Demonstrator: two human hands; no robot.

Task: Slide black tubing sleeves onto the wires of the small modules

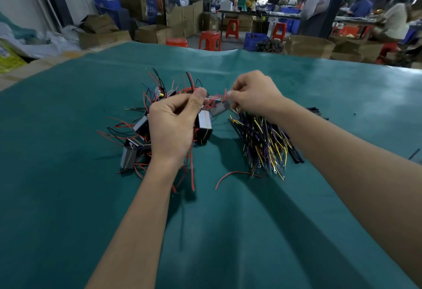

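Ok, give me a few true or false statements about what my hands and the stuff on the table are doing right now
1. Both hands are raised over the green table cover. True.
2. The left hand lies flat and open on the table. False: its fingers are curled round a small module and its red wires.
3. The right hand pinches red wires at its fingertips. True.
4. The bundle of yellow and purple wires lies to the left of the pile of modules. False: it lies to the right.
5. Black tubing sleeves lie beside the yellow and purple bundle. True.
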